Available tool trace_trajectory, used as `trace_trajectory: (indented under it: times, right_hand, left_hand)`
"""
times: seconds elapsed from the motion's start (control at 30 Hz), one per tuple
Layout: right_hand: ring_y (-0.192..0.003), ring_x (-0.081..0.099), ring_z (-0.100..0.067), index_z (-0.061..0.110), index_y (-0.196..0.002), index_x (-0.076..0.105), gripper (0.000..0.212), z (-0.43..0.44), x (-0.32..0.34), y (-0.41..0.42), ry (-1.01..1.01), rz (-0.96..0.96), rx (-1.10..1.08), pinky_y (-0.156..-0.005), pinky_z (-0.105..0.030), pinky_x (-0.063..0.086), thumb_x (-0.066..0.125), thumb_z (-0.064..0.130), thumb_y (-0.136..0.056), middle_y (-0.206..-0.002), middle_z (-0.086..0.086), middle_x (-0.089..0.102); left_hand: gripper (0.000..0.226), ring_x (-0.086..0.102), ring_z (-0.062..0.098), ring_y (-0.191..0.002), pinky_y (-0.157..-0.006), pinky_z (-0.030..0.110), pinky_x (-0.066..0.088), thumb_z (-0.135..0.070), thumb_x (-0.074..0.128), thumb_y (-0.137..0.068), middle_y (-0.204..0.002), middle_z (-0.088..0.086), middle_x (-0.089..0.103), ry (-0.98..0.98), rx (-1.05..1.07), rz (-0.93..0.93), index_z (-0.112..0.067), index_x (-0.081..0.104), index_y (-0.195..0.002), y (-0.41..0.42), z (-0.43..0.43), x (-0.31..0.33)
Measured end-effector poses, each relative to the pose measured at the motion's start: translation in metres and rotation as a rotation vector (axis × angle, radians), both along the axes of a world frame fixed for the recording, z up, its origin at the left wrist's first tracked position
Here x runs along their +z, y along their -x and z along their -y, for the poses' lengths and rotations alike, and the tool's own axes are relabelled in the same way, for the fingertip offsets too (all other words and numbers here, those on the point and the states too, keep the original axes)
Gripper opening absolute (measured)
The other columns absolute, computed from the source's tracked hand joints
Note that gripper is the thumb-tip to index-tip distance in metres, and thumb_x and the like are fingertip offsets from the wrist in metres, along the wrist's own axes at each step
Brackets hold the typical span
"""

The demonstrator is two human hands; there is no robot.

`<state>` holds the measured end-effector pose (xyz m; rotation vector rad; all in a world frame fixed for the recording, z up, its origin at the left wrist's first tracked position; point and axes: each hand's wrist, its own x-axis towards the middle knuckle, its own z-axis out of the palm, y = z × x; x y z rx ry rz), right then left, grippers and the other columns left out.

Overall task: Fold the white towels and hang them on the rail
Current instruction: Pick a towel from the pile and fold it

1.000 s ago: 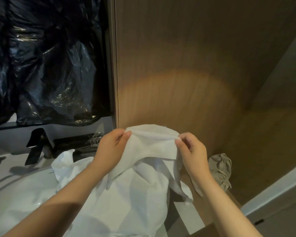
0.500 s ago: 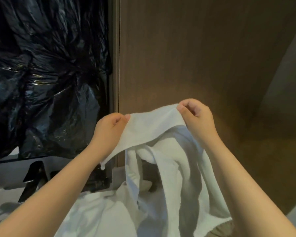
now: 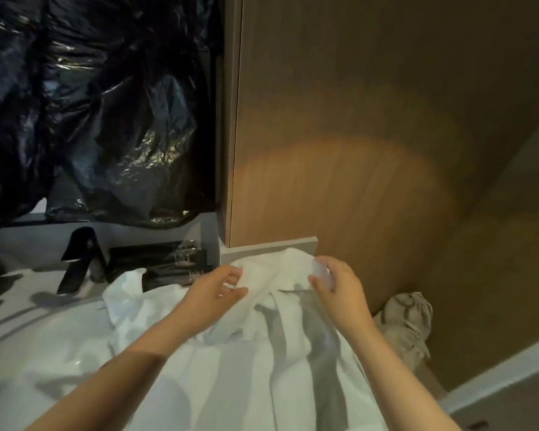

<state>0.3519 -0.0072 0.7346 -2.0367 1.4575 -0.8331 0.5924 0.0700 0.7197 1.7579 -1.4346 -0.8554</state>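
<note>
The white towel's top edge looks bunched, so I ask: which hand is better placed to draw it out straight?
Probably the right hand: it pinches the white towel near its end, with free room to its right. The left hand grips nearer the faucet.

The white towel [image 3: 280, 362] runs off the bottom edge, so its lower part is unseen. It hides the near edge of the black tray [image 3: 156, 262]. The right hand [image 3: 336, 289] blurs at the fingertips [image 3: 321, 270] against the towel's edge. The right forearm partly covers the beige cloth [image 3: 408, 325].
</note>
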Motion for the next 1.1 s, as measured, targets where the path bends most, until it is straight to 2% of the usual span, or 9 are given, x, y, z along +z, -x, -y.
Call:
trace_trajectory:
  times: [0.1, 0.23, 0.33, 0.4, 0.5, 0.63, 0.73, 0.97, 1.1]
  right_hand:
    - [-0.119, 0.05, -0.011, 0.022, -0.125, 0.06, 0.031, -0.02, -0.004, -0.005, 0.121, 0.036, 0.047, -0.098, -0.019, 0.037, 0.062, 0.02, -0.094, -0.129, 0.005, 0.054]
    - [-0.118, 0.052, -0.009, 0.023, -0.119, 0.063, 0.025, -0.036, -0.01, -0.007, 0.156, 0.069, 0.071, -0.098, -0.014, 0.038, 0.062, 0.017, -0.094, -0.127, 0.007, 0.057]
    - [-0.115, 0.051, -0.002, 0.027, -0.117, 0.063, 0.024, -0.044, -0.015, -0.011, 0.13, 0.069, 0.067, -0.095, -0.009, 0.039, 0.061, 0.021, -0.094, -0.126, 0.01, 0.058]
    - [-0.116, 0.051, -0.003, 0.026, -0.118, 0.064, 0.024, -0.047, -0.017, -0.014, 0.113, 0.071, 0.068, -0.099, -0.019, 0.043, 0.061, 0.023, -0.095, -0.126, 0.01, 0.059]
    - [-0.116, 0.052, -0.004, 0.026, -0.12, 0.063, 0.025, -0.051, -0.019, -0.017, 0.082, 0.09, 0.065, -0.1, -0.027, 0.046, 0.061, 0.023, -0.095, -0.126, 0.011, 0.058]
    - [-0.114, 0.053, -0.002, 0.027, -0.119, 0.063, 0.025, -0.056, -0.022, -0.015, 0.065, 0.123, 0.07, -0.1, -0.027, 0.046, 0.061, 0.023, -0.095, -0.125, 0.013, 0.058]
    - [-0.114, 0.05, 0.005, 0.029, -0.119, 0.063, 0.027, -0.058, -0.024, -0.01, 0.056, 0.127, 0.076, -0.099, -0.024, 0.045, 0.061, 0.022, -0.094, -0.123, 0.016, 0.058]
    - [-0.114, 0.05, 0.007, 0.037, -0.117, 0.06, 0.03, -0.06, -0.014, -0.005, 0.046, 0.185, 0.08, -0.094, -0.017, 0.044, 0.06, 0.018, -0.094, -0.122, 0.021, 0.056]
    - [-0.114, 0.051, 0.005, 0.033, -0.118, 0.062, 0.028, -0.059, -0.003, -0.008, 0.073, 0.204, 0.094, -0.093, -0.013, 0.045, 0.062, 0.019, -0.093, -0.124, 0.019, 0.057]
  left_hand:
    - [0.039, 0.056, -0.005, -0.108, -0.096, 0.021, 0.047, -0.045, 0.069, -0.084, -0.118, -0.028, 0.056, -0.001, -0.031, -0.042, -0.045, 0.052, -0.12, -0.007, -0.027, -0.015]
    - [0.066, 0.053, 0.002, -0.114, -0.1, 0.025, 0.046, -0.047, 0.079, -0.073, -0.127, -0.027, 0.049, 0.024, 0.031, 0.085, -0.048, 0.042, -0.128, -0.019, -0.061, -0.036]
    - [0.062, 0.055, 0.004, -0.109, -0.095, 0.026, 0.049, -0.036, 0.083, -0.072, -0.118, -0.025, 0.051, 0.075, 0.068, 0.154, -0.048, 0.042, -0.118, -0.022, -0.076, -0.051]
    - [0.056, 0.058, 0.008, -0.103, -0.089, 0.025, 0.052, -0.03, 0.082, -0.074, -0.118, -0.015, 0.053, 0.074, 0.122, 0.138, -0.039, 0.047, -0.117, -0.023, -0.077, -0.058]
    - [0.057, 0.056, 0.006, -0.097, -0.078, 0.01, 0.049, -0.028, 0.081, -0.077, -0.123, -0.009, 0.048, 0.066, 0.137, 0.122, -0.028, 0.051, -0.125, -0.021, -0.071, -0.063]
    - [0.046, 0.056, 0.014, -0.106, -0.094, 0.029, 0.05, -0.03, 0.075, -0.082, -0.12, -0.01, 0.055, 0.029, 0.063, 0.236, -0.027, 0.057, -0.124, -0.015, -0.06, -0.057]
    - [0.018, 0.062, 0.016, -0.092, -0.083, 0.026, 0.051, -0.025, 0.066, -0.089, -0.101, -0.009, 0.066, 0.114, 0.089, 0.173, -0.033, 0.061, -0.103, -0.011, -0.057, -0.046]
    - [0.01, 0.064, 0.011, -0.059, -0.051, 0.022, 0.052, -0.043, 0.061, -0.088, -0.071, -0.01, 0.066, 0.266, 0.075, -0.028, -0.041, 0.055, -0.095, -0.012, -0.059, 0.007]
    - [0.02, 0.064, 0.01, -0.055, -0.052, 0.021, 0.055, -0.055, 0.062, -0.074, -0.067, -0.011, 0.067, 0.334, 0.035, 0.046, -0.038, 0.063, -0.085, -0.013, -0.056, 0.039]
